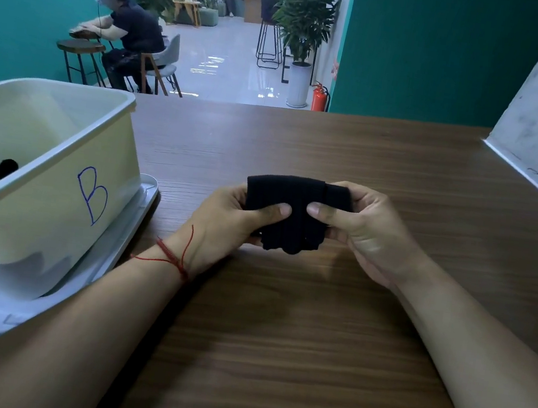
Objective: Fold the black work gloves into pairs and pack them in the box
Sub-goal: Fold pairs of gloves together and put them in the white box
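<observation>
Fingers (275, 210) of left hand (224, 220), right hand (363, 225) around gloves (296, 195); more in box (35, 205)

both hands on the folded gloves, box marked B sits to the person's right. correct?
Not quite. The head view shows the box marked B to the person's left, not right. The rest holds: the left hand and right hand both grip the folded gloves.
</observation>
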A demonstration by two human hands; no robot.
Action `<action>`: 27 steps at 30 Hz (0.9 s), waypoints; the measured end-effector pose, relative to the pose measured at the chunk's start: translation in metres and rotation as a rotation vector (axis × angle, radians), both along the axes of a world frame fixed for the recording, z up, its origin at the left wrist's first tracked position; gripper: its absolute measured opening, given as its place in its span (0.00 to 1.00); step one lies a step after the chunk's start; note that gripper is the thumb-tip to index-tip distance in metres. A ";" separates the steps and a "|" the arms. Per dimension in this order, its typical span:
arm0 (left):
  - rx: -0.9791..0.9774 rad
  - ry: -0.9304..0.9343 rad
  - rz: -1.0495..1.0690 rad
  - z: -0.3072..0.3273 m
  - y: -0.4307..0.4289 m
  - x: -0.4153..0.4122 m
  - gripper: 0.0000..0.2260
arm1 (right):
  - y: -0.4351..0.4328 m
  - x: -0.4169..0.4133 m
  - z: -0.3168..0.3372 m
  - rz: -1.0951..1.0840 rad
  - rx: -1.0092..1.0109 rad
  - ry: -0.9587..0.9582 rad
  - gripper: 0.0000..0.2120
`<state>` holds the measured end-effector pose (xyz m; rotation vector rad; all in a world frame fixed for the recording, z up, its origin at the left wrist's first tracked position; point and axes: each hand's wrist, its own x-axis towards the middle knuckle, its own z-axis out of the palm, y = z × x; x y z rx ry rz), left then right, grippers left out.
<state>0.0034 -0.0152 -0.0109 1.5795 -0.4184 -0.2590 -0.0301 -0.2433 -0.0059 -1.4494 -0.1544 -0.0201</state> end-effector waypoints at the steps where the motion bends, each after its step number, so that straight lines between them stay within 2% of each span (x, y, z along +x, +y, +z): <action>1: -0.024 -0.007 0.017 0.000 0.001 0.001 0.12 | 0.000 0.000 0.000 0.042 0.022 0.014 0.23; 6: -0.131 0.078 -0.090 0.006 0.008 0.005 0.13 | -0.001 0.001 0.002 0.083 0.117 0.049 0.14; 10: -0.249 0.209 -0.208 0.012 0.013 0.003 0.20 | 0.000 0.000 0.004 0.099 0.184 0.044 0.10; 12: -0.273 0.239 -0.223 0.014 0.014 0.003 0.20 | 0.001 0.000 0.004 0.102 0.193 0.028 0.09; 15: -0.329 0.302 -0.188 0.015 0.014 0.007 0.22 | 0.001 0.002 0.002 0.084 0.190 0.006 0.10; 18: -0.328 0.398 -0.090 0.013 0.007 0.010 0.15 | -0.001 0.003 0.001 0.065 0.198 -0.035 0.15; 21: -0.255 0.481 -0.061 0.009 0.001 0.009 0.24 | 0.000 0.004 -0.002 0.015 0.131 -0.095 0.10; 24: -0.288 0.548 -0.092 0.011 -0.001 0.005 0.32 | 0.002 0.005 -0.007 -0.070 0.039 -0.154 0.08; 27: -0.231 0.473 -0.104 0.012 -0.006 0.000 0.26 | 0.004 0.004 -0.007 -0.126 -0.076 -0.238 0.11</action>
